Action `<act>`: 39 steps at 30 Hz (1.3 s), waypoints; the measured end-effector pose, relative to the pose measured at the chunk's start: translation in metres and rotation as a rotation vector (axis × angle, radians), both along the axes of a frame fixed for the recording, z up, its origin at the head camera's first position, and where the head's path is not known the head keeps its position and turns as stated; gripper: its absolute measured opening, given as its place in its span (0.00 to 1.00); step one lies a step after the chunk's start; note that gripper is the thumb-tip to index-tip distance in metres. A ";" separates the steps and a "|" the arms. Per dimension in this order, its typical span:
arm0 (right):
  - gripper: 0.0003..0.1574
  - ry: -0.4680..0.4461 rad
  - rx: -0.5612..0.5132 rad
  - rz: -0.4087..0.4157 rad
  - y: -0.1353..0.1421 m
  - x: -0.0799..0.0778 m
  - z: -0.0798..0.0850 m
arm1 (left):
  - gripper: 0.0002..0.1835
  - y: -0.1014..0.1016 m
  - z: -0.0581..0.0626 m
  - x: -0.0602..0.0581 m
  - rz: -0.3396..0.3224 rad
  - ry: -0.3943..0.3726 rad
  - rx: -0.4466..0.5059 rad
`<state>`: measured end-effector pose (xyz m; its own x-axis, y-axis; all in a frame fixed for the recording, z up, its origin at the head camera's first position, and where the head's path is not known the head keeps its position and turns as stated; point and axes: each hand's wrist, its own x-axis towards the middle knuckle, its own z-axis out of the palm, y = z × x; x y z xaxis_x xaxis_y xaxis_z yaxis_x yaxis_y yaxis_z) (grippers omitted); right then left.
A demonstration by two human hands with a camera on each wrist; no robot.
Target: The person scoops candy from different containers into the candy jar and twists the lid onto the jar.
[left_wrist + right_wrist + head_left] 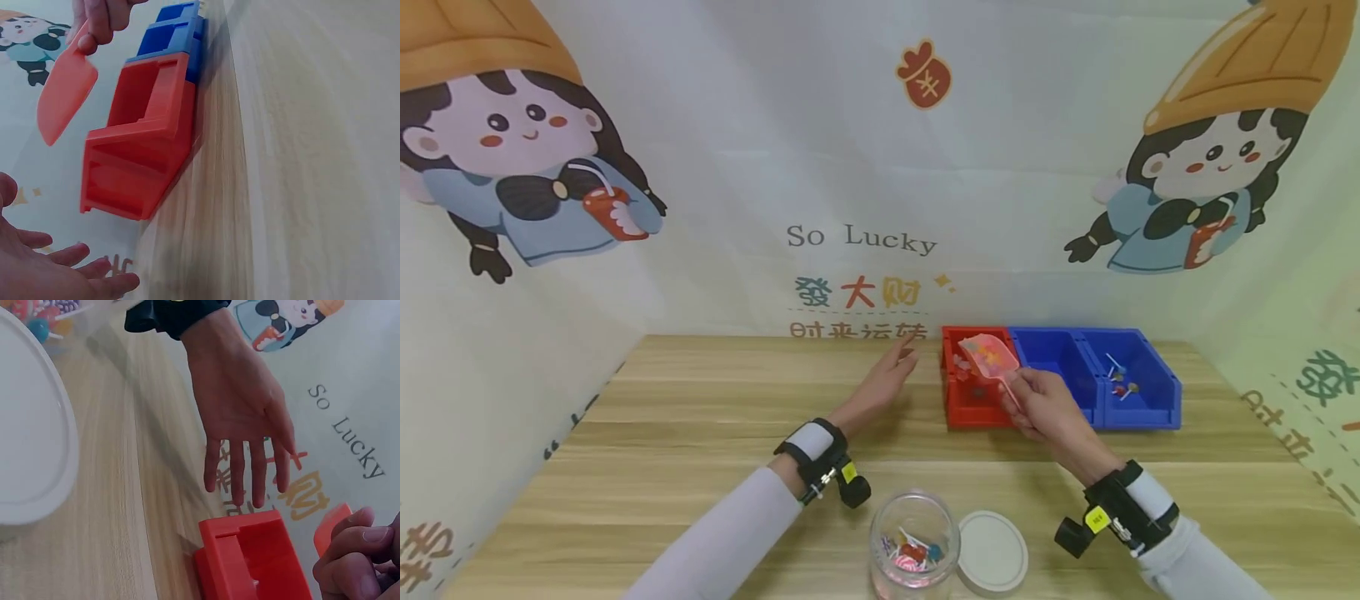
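My right hand (1045, 408) grips the handle of a pink scoop (990, 354) and holds it over the red bin (977, 417). Small orange and yellowish pieces show in the scoop's blade in the head view. More small pinkish pieces (961, 367) lie inside the red bin. To the left of that bin, my left hand (883, 379) hovers with fingers stretched out and nothing in it. The right wrist view shows the left palm (240, 419) facing the camera, fingertips near the red bin's edge (240, 523).
Two blue bins (1138, 419) stand joined to the right of the red one; the far right one holds several lollipops (1122, 387). Nearer me are a clear jar (915, 508) with wrapped lollipops inside and a white lid (992, 552) beside it. A printed curtain (850, 150) hangs behind the table.
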<state>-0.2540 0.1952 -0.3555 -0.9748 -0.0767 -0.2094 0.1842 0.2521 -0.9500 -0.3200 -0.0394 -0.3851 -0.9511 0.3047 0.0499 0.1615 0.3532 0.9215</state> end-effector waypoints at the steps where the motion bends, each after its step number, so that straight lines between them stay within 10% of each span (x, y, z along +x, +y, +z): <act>1: 0.22 -0.001 0.002 0.012 0.001 0.003 0.002 | 0.29 -0.002 0.001 0.003 0.005 -0.014 0.019; 10: 0.22 0.014 0.074 0.116 0.005 0.023 0.015 | 0.28 -0.025 0.014 0.032 -0.056 -0.077 0.174; 39: 0.21 -0.060 -0.055 0.512 0.013 0.101 0.040 | 0.26 -0.063 0.017 0.150 -0.328 -0.078 0.187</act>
<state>-0.1533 0.2080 -0.3157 -0.7957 -0.5533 -0.2462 0.1050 0.2744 -0.9559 -0.1702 -0.1019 -0.3678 -0.8077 0.5861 0.0643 0.1646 0.1194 0.9791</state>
